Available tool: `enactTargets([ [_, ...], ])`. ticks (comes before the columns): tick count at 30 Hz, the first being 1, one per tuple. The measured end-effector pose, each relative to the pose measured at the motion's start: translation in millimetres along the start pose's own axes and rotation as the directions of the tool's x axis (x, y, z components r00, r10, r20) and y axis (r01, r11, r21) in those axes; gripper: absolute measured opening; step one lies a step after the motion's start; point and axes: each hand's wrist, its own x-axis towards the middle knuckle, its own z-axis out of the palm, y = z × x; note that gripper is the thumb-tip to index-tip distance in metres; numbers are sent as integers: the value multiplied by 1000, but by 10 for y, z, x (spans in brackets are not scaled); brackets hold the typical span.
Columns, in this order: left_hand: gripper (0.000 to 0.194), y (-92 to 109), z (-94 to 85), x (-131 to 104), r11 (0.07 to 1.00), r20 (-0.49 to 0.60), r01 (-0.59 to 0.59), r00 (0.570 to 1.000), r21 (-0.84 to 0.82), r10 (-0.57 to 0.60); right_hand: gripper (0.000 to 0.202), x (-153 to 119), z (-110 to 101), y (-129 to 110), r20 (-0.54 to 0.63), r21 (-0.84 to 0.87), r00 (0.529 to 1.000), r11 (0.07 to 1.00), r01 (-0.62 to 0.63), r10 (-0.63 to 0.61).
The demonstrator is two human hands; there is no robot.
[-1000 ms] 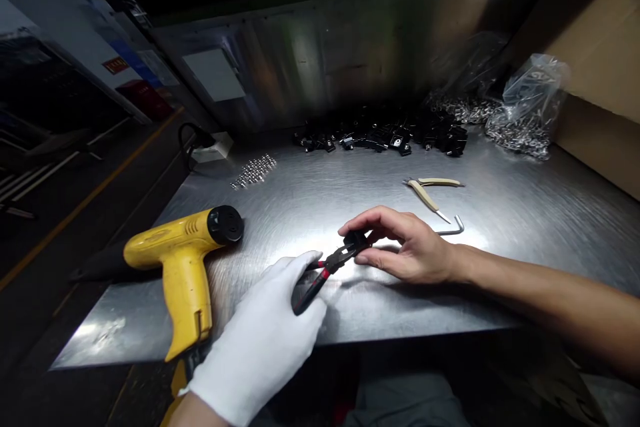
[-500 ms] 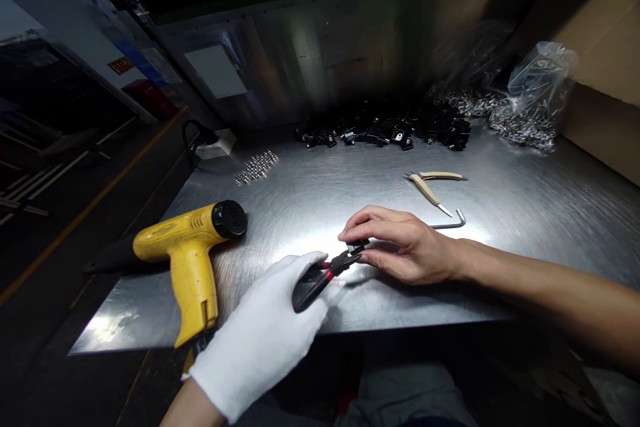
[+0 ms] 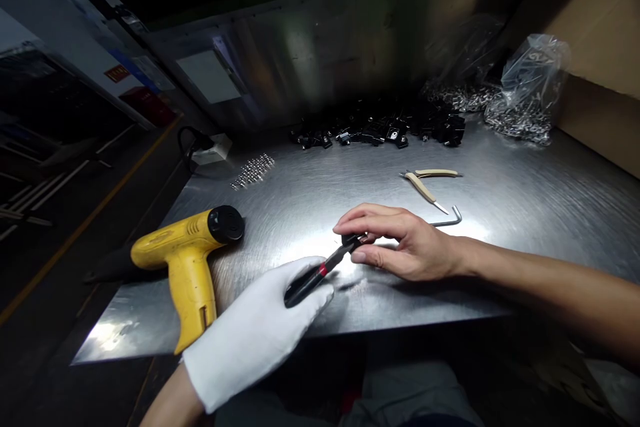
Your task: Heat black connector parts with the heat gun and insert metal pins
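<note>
The gloved left hand (image 3: 250,323) grips pliers (image 3: 334,259), their tips at a black part (image 3: 348,239) pinched in the right hand's (image 3: 417,250) fingertips.

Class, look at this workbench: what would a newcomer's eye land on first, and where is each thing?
Probably the bright yellow pistol-shaped tool at the left end of the shiny metal table. Next, near the front edge, the white-gloved left hand, gripping black-and-red pliers whose tips reach the small black part in the bare right hand.
</note>
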Motion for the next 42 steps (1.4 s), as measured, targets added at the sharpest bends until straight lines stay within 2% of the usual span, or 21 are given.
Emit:
enactTargets([
  [5,25,40,103,-44,991,-42,2,999,-134,-7,37,3,-29,1,11,-10,1000,1000,7,-7],
  [7,25,80,104,-44,988,71,35,997,-149,-25,36,8,-36,2,16,-13,1000,1000,11,-11],
  [9,28,114,93,-28,987,225,88,973,-134,-56,35,16,-39,7,19,-20,1000,1000,8,-8],
  [11,33,131,89,-7,985,293,119,953,-124,-78,35,23,-39,14,25,-32,1000,999,3,-2],
  [15,37,118,113,11,982,258,108,964,-154,-66,34,34,-41,7,16,-36,1000,999,-3,4],
  [25,34,166,137,-36,968,298,151,951,-201,-86,32,21,-48,-38,3,-38,999,998,40,-40],
  [32,35,96,242,-90,974,210,159,970,-159,-124,33,5,-85,-87,17,-57,999,997,53,-52],
  [37,35,20,399,-201,973,61,76,996,-217,-64,37,-75,-12,-106,-2,-149,1000,989,-10,10],
  [40,34,-31,478,-269,953,-14,60,998,-297,-67,53,-120,34,-54,-10,-105,998,993,-61,60],
  [42,33,-70,447,-348,940,-91,29,994,-339,-63,59,-162,38,-2,-4,-49,988,987,-152,152],
])
